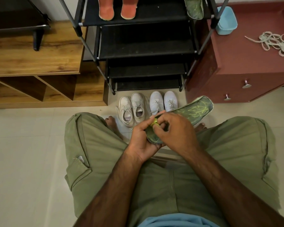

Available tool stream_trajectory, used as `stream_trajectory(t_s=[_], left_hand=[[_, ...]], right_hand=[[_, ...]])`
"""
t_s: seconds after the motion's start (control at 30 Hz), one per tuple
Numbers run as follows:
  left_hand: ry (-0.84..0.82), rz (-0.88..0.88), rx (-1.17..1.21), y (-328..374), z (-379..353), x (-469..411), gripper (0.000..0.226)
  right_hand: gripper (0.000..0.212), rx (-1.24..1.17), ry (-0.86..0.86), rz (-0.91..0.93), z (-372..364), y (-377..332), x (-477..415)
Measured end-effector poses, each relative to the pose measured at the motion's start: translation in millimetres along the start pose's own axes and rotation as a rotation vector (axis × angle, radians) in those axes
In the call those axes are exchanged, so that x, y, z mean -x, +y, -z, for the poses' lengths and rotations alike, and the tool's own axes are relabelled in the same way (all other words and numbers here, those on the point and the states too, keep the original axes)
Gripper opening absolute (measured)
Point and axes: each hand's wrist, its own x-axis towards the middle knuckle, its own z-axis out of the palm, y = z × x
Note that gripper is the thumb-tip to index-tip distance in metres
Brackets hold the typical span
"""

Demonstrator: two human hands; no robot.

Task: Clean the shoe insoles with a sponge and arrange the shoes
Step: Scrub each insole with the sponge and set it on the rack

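Note:
A dark green insole with yellow-green markings lies across my lap, toe end pointing up and right. My left hand grips its heel end from underneath. My right hand pinches a small yellow-green sponge against the heel part of the insole. Two pairs of white sneakers stand on the floor in front of the black shoe rack. On the rack's top shelf lie two orange insoles and another green insole.
A maroon cabinet at the right bears a light blue tub and a heap of loose shoelaces. A wooden shelf unit stands at the left. My bare feet rest on the tiled floor beside the sneakers.

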Motion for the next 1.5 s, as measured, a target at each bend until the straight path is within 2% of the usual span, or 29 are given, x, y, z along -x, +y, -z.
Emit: stream_trajectory(t_s=[0.13,0.3,0.43,0.53,0.67,0.83,1.0,1.13,1.3,1.43,1.5], left_hand=[[0.014,-0.027,0.016,2.3,1.1,0.7,0.046],[0.004,-0.074,0.000,3.0,-2.9,1.5,0.047],[0.016,-0.100,0.016,3.8,-5.8,-0.1,0.047],[0.014,-0.130,0.032,4.5,-7.1,1.8,0.049],[0.033,-0.162,0.050,6.2,-4.1,1.9,0.048],[0.065,-0.164,0.039,6.0,-5.1,1.7,0.049],[0.067,-0.194,0.023,5.6,-3.9,2.2,0.047],[0.045,-0.216,0.040,5.1,-2.5,1.1,0.048],[0.006,-0.236,0.021,4.8,2.4,0.4,0.049],[0.002,-0.223,0.046,6.3,1.7,-0.3,0.049],[0.001,-0.221,0.029,5.7,0.2,-1.0,0.049]], right_hand=[[0.011,-0.043,-0.106,0.060,0.4,-5.5,7.3],[0.005,-0.241,0.091,-0.108,21.9,11.4,-2.1],[0.011,-0.217,0.000,-0.107,14.8,9.6,6.6],[0.024,-0.199,-0.064,-0.063,3.7,4.2,12.6],[0.019,-0.136,-0.123,0.037,-1.1,-1.7,14.5],[0.014,-0.039,-0.033,-0.078,4.5,-3.1,13.2],[0.012,-0.104,-0.158,-0.041,1.2,-13.5,19.7],[0.010,-0.018,-0.029,-0.153,6.1,-6.8,15.0],[0.012,-0.109,-0.189,0.003,6.2,-17.6,20.7],[0.018,0.016,-0.106,-0.027,17.6,1.2,12.1],[0.020,0.029,-0.120,0.006,15.2,-1.4,13.2]])
